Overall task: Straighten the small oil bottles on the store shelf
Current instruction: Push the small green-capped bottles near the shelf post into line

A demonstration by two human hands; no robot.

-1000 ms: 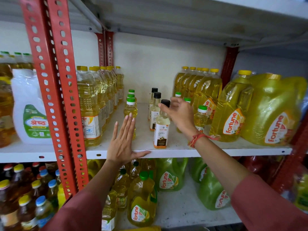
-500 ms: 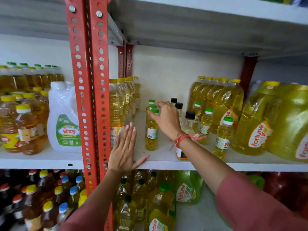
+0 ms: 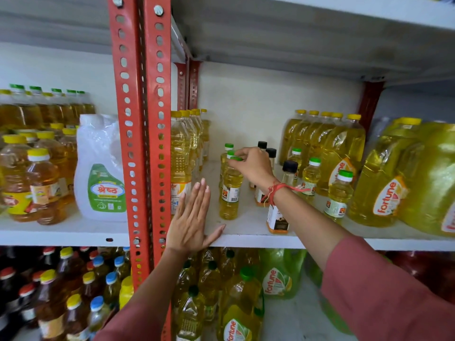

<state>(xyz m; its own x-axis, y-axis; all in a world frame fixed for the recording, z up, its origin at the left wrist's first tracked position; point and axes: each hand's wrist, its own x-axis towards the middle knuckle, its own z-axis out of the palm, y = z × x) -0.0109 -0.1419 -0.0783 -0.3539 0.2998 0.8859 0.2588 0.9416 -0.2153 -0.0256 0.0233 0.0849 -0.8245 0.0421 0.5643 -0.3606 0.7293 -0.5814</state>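
A shop's cooking-oil aisle: white metal shelves (image 3: pixel 246 239) on red perforated steel uprights (image 3: pixel 142 143) carry ranked rows of identical yellow-capped clear plastic oil bottles (image 3: pixel 181 153) and large yellow "fortune"-labelled oil jugs (image 3: pixel 394 183).

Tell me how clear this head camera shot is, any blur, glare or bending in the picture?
Head view: wide-angle bending bows the red upright and the upper shelf; the right hand on the green-capped small bottle is fairly sharp; the big Fortune jugs at the right edge are soft and stretched; soft even light, mild sheen on the oil, lower shelf dim.
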